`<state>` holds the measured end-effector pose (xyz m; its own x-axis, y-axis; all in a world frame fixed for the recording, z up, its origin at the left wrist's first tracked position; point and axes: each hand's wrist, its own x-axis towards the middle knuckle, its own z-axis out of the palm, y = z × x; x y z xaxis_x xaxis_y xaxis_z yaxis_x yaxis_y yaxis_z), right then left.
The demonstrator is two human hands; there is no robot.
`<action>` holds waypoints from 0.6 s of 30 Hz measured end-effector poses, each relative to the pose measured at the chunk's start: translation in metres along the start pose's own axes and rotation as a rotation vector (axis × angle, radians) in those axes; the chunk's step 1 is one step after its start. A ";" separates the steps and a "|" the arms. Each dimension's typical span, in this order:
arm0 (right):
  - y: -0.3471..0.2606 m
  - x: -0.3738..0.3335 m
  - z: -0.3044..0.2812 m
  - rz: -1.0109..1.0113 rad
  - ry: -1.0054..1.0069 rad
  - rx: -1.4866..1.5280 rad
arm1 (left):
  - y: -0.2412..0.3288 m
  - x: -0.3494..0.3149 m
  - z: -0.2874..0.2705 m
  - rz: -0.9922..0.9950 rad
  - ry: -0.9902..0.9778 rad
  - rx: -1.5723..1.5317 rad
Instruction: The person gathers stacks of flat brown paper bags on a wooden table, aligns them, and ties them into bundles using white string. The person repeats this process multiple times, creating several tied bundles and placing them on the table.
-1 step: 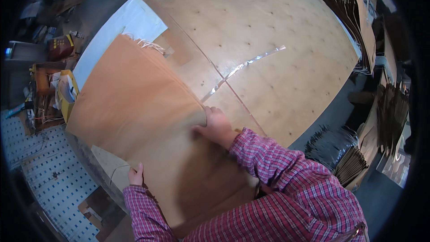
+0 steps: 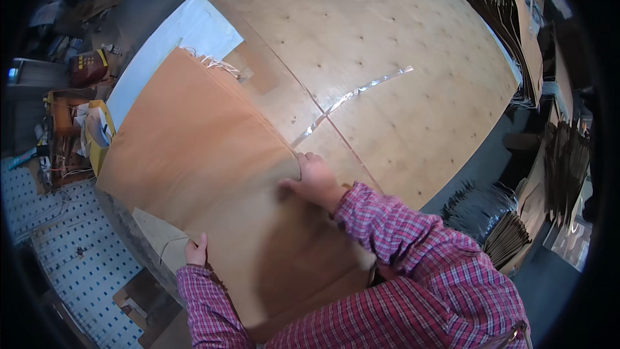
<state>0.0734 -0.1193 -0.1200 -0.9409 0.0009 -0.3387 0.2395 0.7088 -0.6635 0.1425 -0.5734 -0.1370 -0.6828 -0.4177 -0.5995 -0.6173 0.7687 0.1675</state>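
A thick stack of large flat brown paper bags slants across the near left of the table, white cords showing at its far end. On its right edge my right hand is closed, thumb on top and fingers over the side. At the near left edge my left hand grips the stack too, thumb up, its other fingers mostly hidden underneath. A thin cord lies beside that hand over a pale sheet. The near part of the stack reaches toward my body, partly shaded and covered by my sleeves.
The wooden table has a seam and a strip of shiny tape. A white sheet lies under the stack's far end. Bundles of brown paper with dark cords stand at the right. A yellow box is off the left edge.
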 end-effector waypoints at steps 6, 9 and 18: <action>0.059 0.064 -0.032 -0.626 0.309 -0.116 | -0.075 0.051 -0.005 0.401 0.271 0.282; 0.059 0.080 -0.017 -0.676 0.212 -0.497 | -0.092 0.075 0.019 0.537 0.120 0.621; 0.064 0.083 -0.041 -0.143 -0.274 -0.209 | -0.091 0.063 0.017 0.075 -0.125 -0.608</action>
<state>0.0009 -0.0451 -0.1632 -0.8556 -0.2774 -0.4371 0.0296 0.8167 -0.5763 0.1623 -0.6615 -0.2038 -0.7046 -0.2853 -0.6497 -0.7066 0.3655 0.6059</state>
